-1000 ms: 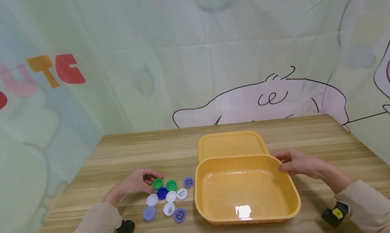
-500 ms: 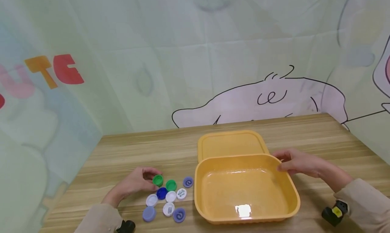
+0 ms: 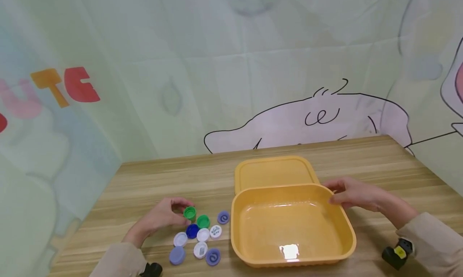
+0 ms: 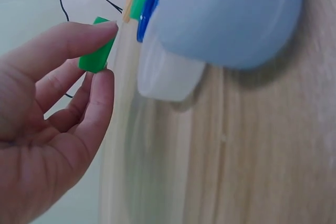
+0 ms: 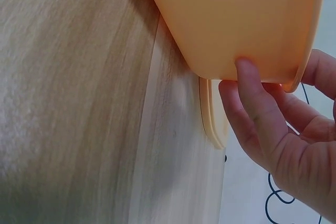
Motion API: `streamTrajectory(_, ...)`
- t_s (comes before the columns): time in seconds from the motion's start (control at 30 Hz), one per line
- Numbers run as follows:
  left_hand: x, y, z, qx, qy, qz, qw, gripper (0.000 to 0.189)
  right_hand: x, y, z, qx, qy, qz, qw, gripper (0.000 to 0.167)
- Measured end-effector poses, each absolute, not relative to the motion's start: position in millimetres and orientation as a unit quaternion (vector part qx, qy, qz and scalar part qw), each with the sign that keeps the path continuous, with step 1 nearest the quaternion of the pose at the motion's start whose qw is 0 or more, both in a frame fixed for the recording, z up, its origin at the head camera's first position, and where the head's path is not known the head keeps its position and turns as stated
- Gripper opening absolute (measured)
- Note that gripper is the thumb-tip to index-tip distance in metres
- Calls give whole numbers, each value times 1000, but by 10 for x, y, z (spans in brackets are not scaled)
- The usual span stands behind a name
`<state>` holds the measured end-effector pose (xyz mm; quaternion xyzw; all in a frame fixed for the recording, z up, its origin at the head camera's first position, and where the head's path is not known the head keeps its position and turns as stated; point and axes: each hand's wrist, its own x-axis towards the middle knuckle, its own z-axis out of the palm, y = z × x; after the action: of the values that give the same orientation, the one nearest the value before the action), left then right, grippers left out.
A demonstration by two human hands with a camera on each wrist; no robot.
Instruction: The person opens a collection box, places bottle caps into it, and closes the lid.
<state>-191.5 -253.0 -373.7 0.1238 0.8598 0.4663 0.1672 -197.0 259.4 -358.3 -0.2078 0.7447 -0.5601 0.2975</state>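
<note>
One green cap [image 3: 189, 214] is pinched in the left hand [image 3: 164, 216], left of the yellow box [image 3: 285, 224] the right hand [image 3: 356, 194] grips, fingertips [image 5: 245, 67] on its outer wall [image 5: 236, 14] showing only from the right wrist.

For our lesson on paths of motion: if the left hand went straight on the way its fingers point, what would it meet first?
Most likely the other green cap, just right of the pinched green cap. Depth is unclear, though, so the left hand might pass above it.

The head view looks forward and down over the table [image 3: 173, 176] both close, tilted wrist views share.
</note>
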Motion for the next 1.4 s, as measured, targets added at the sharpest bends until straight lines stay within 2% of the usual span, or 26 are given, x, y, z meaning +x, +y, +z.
streamTrajectory(0.53,-1881,-2247,-3524,108,874,444,166,47,-1977,2584,-3578,-212,739,-562,306,46)
streamTrajectory(1.0,-1827,-1990,-3362,158,854,455,196,44,-1979,2586,-3578,-213,733,-567,310,46)
streamTrajectory(1.4,-1802,-1835,-3261,178,855,444,201,45,-1975,2580,-3561,-202,736,-567,312,46)
